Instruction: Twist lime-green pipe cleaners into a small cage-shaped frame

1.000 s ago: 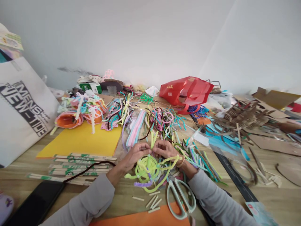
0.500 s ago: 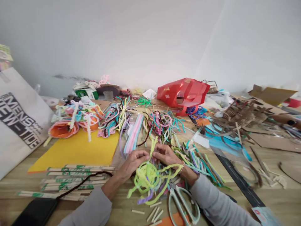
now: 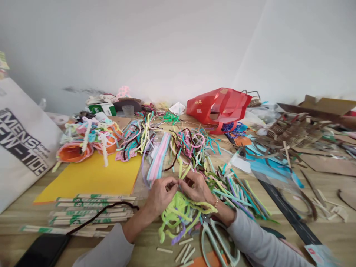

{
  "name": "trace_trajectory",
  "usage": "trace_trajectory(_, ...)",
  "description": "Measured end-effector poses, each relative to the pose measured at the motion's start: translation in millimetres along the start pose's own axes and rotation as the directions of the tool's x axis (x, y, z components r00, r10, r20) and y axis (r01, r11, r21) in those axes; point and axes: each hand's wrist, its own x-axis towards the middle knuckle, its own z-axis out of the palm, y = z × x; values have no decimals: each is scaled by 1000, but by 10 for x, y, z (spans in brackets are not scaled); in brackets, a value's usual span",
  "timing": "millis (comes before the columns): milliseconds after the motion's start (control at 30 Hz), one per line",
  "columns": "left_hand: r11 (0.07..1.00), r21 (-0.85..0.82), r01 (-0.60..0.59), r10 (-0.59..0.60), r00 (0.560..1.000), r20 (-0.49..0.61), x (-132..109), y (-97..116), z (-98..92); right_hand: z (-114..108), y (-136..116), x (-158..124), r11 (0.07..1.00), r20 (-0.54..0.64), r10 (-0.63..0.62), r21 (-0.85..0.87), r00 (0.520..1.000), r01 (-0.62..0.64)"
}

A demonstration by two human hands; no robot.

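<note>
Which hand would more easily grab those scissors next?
Probably the right hand: the scissors lie just below its wrist, while the left hand sits across the green fuzzy wires.

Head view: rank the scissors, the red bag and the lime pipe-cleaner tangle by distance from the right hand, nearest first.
1. The lime pipe-cleaner tangle, held in the right hand.
2. The scissors, just beneath the right wrist, toward the person.
3. The red bag, far back near the wall.
</note>
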Motion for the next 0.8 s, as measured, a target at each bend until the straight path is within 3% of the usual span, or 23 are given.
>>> trace_trajectory(133,1000,-13,26,-26,1000,-17,11,-11,6,13,17,10,998,15,-2,56,1000,1)
trace_trajectory(267,994,-92,60,-60,998,-1,29,-38,-12,12,34,24,973,84,112,195,990,-127)
trace_trajectory(467,973,-181,144,-147,989,-1,51,-39,-34,34,75,66,820,189,175,516,966,-249)
trace_trajectory(633,966,-204,157,-161,987,-3,45,-34,-22,11,75,88,730,244,227,598,943,-331)
trace_trajectory(800,984,-142,106,-110,994,-22,24,-24,-12,13,71,106,604,336,317,650,887,-462)
